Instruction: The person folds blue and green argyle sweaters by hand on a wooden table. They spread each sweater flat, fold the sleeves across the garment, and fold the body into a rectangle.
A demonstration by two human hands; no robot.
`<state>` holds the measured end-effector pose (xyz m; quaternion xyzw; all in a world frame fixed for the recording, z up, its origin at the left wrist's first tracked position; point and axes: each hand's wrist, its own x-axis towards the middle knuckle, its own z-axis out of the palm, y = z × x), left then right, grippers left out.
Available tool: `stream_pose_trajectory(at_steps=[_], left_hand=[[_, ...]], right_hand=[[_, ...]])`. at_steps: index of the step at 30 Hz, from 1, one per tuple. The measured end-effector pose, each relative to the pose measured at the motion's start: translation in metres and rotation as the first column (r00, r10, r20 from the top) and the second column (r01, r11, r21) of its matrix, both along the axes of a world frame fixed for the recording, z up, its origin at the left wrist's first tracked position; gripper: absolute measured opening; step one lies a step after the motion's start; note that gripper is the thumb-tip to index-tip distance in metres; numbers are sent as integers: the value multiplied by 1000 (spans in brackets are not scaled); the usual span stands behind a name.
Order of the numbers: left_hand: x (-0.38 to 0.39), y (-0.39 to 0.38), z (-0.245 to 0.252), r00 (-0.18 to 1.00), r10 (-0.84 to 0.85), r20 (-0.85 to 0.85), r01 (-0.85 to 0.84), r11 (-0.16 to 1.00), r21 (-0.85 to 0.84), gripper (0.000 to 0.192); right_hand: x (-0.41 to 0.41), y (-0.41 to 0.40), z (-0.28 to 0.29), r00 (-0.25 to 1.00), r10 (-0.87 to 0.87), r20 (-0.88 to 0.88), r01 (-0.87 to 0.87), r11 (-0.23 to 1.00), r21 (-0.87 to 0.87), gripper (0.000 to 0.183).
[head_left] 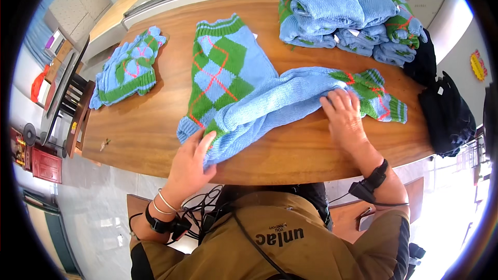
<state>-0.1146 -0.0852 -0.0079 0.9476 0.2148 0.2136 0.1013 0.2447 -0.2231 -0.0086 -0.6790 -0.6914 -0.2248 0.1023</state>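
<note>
A blue and green argyle knitted sweater [249,85] with thin red lines lies partly folded on the wooden table. Its ribbed hem points away from me, and its sleeves stretch in a bunched band toward the right. My left hand [190,163] holds the near left corner, with the fingers on the knit and the thumb below its edge. At the sleeve band, my right hand [344,118] has its bent fingers on the near edge of the fabric. Beyond that hand are green ribbed cuffs [397,109]. The underside of the sweater is hidden.
A folded matching knit [128,66] lies at the left of the wooden table [132,140]. Several folded blue and green sweaters [330,7] are stacked at the far right. Dark garments [445,112] lie along the right edge. Loose black cables [198,214] hang by my lap.
</note>
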Motion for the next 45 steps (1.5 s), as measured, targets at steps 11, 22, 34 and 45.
stream_pose_trajectory(at_steps=[11,22,34,45], left_hand=[[-22,39,-10,954,270,133,-275,961,15,46],[-18,38,-3,928,199,314,-297,905,303,31],[-3,30,-15,990,141,23,-141,934,328,19],[-24,31,24,920,122,373,-160,984,74,12]], right_hand=[[77,-11,36,986,21,-166,39,937,347,13],[-5,-16,-4,946,314,-81,-297,939,175,30],[-35,13,-20,862,337,-379,-356,934,22,18],[-28,-10,26,504,184,-844,-325,946,12,13]])
